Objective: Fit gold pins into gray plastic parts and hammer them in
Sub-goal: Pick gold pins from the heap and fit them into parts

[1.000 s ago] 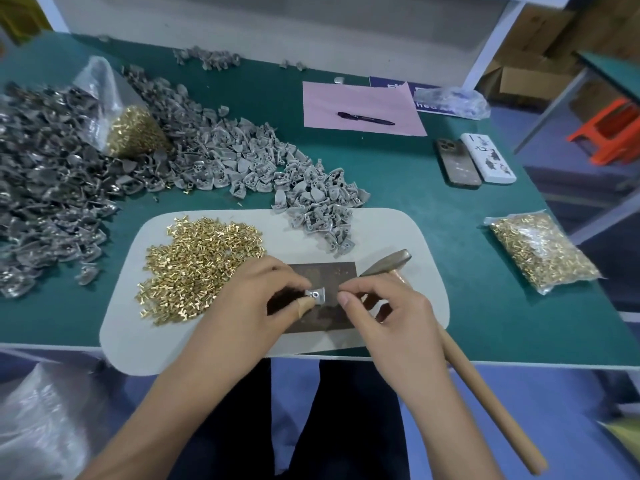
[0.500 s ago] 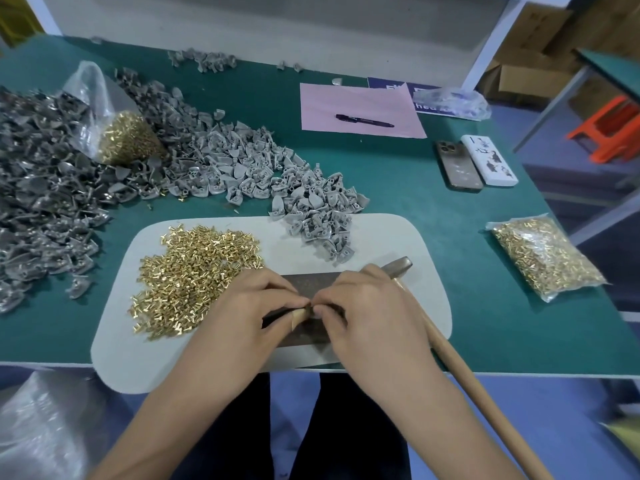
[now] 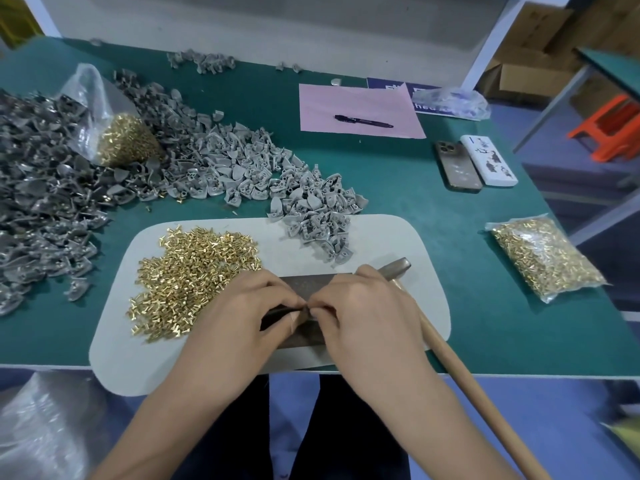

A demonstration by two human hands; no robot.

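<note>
- Both hands have closed together since 1 second ago, when we could see a small gray part between them; now our left hand [image 3: 252,306] and right hand [image 3: 360,306] meet fingertip to fingertip and hide it.
- Our green table [image 3: 398,188] runs off the frame on the left, and its far corners are cut away.
- Gray plastic parts [image 3: 214,164] sprawl in a big heap across the left and spill onto the white mat [image 3: 391,244].
- On that mat lies the loose pile of gold pins [image 3: 194,271], just left of our left hand.
- 2 bags of pins are in view: 1 sealed bag [image 3: 543,258] at the right, 1 open bag [image 3: 121,140] half buried in the parts.
- We see a pink sheet [image 3: 360,109] with a black pen [image 3: 363,121] on it; the blue card behind shows letters like "hed", the rest covered by crumpled plastic.
- A hammer [image 3: 450,355] lies under our right wrist, handle running off the bottom edge.
- On the dark metal block [image 3: 304,330], both hands pinch something tiny; we cannot make out what it is.
</note>
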